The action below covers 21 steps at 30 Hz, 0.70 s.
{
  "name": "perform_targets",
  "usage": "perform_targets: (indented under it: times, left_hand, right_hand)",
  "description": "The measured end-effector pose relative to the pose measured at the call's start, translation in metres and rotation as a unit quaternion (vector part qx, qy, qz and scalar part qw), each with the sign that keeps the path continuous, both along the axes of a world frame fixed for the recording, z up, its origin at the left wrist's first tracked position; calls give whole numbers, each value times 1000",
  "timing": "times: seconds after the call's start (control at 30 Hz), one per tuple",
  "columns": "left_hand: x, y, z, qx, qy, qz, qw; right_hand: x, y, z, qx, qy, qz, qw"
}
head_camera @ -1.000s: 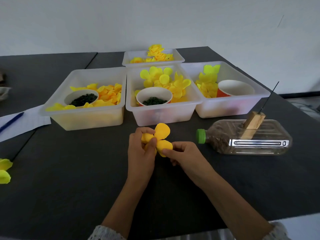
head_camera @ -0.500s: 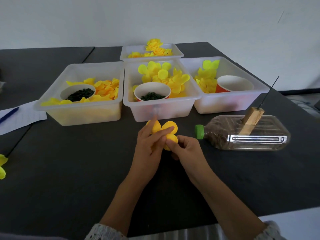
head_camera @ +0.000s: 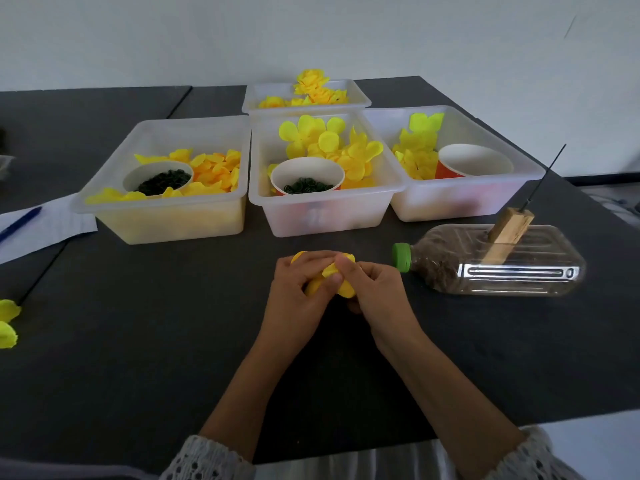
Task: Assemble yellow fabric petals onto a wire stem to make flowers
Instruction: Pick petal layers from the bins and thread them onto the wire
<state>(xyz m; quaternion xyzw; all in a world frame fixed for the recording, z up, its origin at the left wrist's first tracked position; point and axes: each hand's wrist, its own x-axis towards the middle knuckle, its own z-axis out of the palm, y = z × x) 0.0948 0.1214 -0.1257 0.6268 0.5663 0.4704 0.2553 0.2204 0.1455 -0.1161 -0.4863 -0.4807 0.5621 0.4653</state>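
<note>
Both hands meet over the dark table (head_camera: 145, 341), knuckles up. Left hand (head_camera: 299, 294) curls its fingers round a bunch of yellow fabric petals (head_camera: 329, 277), thumb laid across them; right hand (head_camera: 375, 292) pinches the same bunch from the other side, forefinger on top. Petals mostly buried between the two hands, only folds and edges showing; whether a wire stem runs inside the bunch cannot be made out. Just beyond the fingertips, a clear plastic bin (head_camera: 325, 216) with loose yellow petals and a paper cup (head_camera: 307, 174) of small dark green rings. Beyond and to the left-hand side, a second bin (head_camera: 166, 220) with orange-yellow petals and a white cup (head_camera: 157, 174) of the same dark bits. Beyond and to the right-hand side, a third bin (head_camera: 464, 202) holding paler yellow petals and an orange cup (head_camera: 474, 162), inside white. Behind the middle bin, farthest from the hands, a fourth bin (head_camera: 306, 98) with finished-looking yellow blooms. Just right of the right hand, a clear bottle (head_camera: 498, 261) lies on its side, green cap (head_camera: 401, 257) toward the hands, brown fill inside; a wooden block (head_camera: 507, 233) stuck in its upper wall carries a thin dark spike (head_camera: 545, 174) tilted up and away. Far left of the left hand: white paper (head_camera: 45, 226) with a blue pen (head_camera: 20, 223), and a yellow flower (head_camera: 7, 322) at the frame edge.
</note>
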Motion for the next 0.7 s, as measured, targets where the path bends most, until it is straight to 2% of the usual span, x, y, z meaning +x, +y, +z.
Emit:
perform_targets:
  times: [0.13,0.27,0.37,0.43,0.47,0.5,0.53,0.57,0.63,0.7]
  left_hand:
    - [-3,-2,8,5,-148,21,989]
    - [-11,-4,12,-19,-315,102,944]
    - [-30,-5,24,7,-481,169,861]
    - [-38,0,44,58,-559,207,801]
    - [-45,4,52,80,-578,215,783]
    - [-48,11,64,99,-563,222,790]
    - [-49,21,77,125,-518,226,816]
    - [-49,33,90,157,-456,231,845]
    - [-46,67,112,221,-339,241,882]
    - [-43,110,126,267,-184,247,913]
  right_hand:
    - [-3,-8,-3,72,-57,53,994]
    - [3,-10,-5,87,-136,95,982]
    - [12,-11,-5,42,-110,79,990]
    - [14,-11,-5,26,-77,68,994]
    - [15,-10,-5,21,-63,68,995]
    - [14,-9,-5,16,-54,73,996]
    - [14,-9,-5,10,-50,81,995]
    - [14,-7,-5,4,-45,91,995]
    - [17,-5,-4,-11,-16,108,994]
    - [21,-3,-4,-37,28,117,992]
